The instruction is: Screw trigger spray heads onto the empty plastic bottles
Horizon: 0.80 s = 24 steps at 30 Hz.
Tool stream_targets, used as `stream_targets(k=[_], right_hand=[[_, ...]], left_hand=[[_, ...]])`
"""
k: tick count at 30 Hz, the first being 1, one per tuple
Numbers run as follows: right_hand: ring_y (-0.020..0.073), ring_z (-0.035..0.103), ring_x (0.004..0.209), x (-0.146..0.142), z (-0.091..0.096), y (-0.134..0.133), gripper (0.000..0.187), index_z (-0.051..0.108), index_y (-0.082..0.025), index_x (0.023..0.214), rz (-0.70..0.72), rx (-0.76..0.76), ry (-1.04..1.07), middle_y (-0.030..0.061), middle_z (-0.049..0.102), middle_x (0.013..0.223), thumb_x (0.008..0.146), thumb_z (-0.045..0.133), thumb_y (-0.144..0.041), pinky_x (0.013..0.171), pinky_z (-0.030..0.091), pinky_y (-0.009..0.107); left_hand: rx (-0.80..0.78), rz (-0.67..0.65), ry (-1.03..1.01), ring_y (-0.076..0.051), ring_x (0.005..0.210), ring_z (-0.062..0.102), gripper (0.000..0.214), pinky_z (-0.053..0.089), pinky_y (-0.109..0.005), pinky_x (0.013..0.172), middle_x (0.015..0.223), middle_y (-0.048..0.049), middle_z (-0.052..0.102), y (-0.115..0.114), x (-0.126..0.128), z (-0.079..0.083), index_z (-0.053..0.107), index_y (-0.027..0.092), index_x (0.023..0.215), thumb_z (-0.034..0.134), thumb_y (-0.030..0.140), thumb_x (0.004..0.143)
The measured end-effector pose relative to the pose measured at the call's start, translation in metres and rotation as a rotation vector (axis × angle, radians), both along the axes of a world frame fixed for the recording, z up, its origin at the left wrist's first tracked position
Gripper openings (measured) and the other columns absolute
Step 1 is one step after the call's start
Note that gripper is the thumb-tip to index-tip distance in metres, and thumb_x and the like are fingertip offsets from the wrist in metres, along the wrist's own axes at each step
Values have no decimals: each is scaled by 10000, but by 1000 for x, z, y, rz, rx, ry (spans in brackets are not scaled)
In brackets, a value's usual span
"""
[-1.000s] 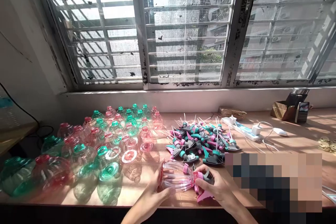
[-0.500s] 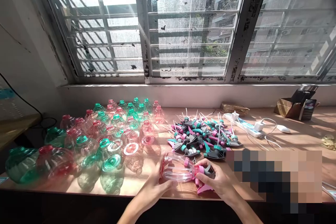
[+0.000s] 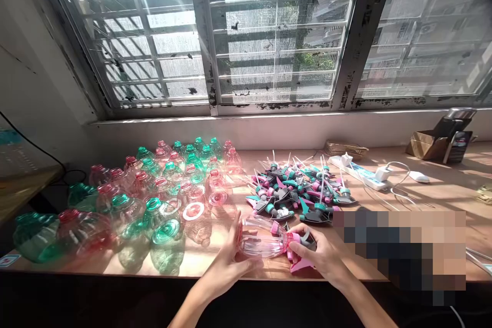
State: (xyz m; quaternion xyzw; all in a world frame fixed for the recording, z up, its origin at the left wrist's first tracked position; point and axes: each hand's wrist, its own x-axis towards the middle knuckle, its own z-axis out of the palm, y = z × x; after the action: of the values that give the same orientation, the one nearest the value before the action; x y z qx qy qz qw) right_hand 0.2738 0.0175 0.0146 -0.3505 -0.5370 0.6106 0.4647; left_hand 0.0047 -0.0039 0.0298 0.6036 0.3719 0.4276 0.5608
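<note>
A clear pink spray bottle [image 3: 259,243] lies on its side between my hands, near the table's front edge. My left hand [image 3: 232,259] is wrapped round its base end. At the neck, my right hand [image 3: 317,253] has its fingers closed on the pink collar of a grey and pink spray head [image 3: 302,264], which sits on the bottle's mouth. How far the collar is screwed on I cannot tell. Just behind my hands lies a heap of spray heads [image 3: 292,189] in teal, pink and grey, with thin white tubes sticking up.
Several pink and green bottles without heads stand at the left, such as a green bottle [image 3: 166,225]. A white power strip [image 3: 359,173] with plugs, a white charger [image 3: 418,177] and a cardboard box [image 3: 426,144] are at the back right. A window [image 3: 274,36] rises behind the table.
The view has tilted down and shifted slightly. Both hands keep their hold on the spray bottle and its head, with hardly any movement between them.
</note>
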Motion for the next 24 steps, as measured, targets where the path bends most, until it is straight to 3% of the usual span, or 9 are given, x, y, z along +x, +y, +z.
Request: stream_targets(k=[3, 10, 14, 18, 24], right_hand=[[151, 669, 594, 1, -1, 1, 408, 681, -169, 961, 13, 2, 11, 1, 765, 667, 785, 898, -466, 599, 598, 275], [172, 697, 590, 0, -3, 4, 398, 666, -181, 927, -13, -5, 60, -3, 755, 623, 789, 889, -480, 588, 610, 288], [176, 688, 597, 0, -5, 5, 405, 671, -180, 942, -22, -13, 54, 2, 753, 632, 783, 894, -479, 586, 622, 304], [177, 679, 603, -1, -3, 4, 418, 675, -182, 949, -33, -28, 36, 1, 745, 648, 772, 897, -489, 566, 626, 307], [160, 664, 589, -1, 4, 1, 411, 672, -181, 929, -55, -10, 10, 3, 742, 632, 809, 854, -530, 572, 613, 285]], left_hand=[[27, 1, 20, -405, 1496, 410, 1068, 384, -537, 1205, 1699, -101, 378, 0, -2, -1, 101, 337, 1677, 801, 476, 882], [164, 91, 227, -379, 1573, 285, 880, 179, -530, 1305, 1716, -88, 353, -6, 1, 0, 125, 308, 1680, 647, 477, 992], [99, 69, 265, -408, 1591, 217, 968, 197, -574, 1292, 1712, -106, 359, -7, 1, 0, 128, 289, 1681, 723, 483, 943], [55, 58, 217, -401, 1609, 152, 903, 172, -590, 1298, 1683, -91, 422, -4, -1, 2, 211, 300, 1669, 691, 548, 944], [11, 25, 103, -366, 1625, 106, 942, 70, -573, 1315, 1717, -54, 359, -1, -4, 2, 191, 358, 1665, 752, 465, 915]])
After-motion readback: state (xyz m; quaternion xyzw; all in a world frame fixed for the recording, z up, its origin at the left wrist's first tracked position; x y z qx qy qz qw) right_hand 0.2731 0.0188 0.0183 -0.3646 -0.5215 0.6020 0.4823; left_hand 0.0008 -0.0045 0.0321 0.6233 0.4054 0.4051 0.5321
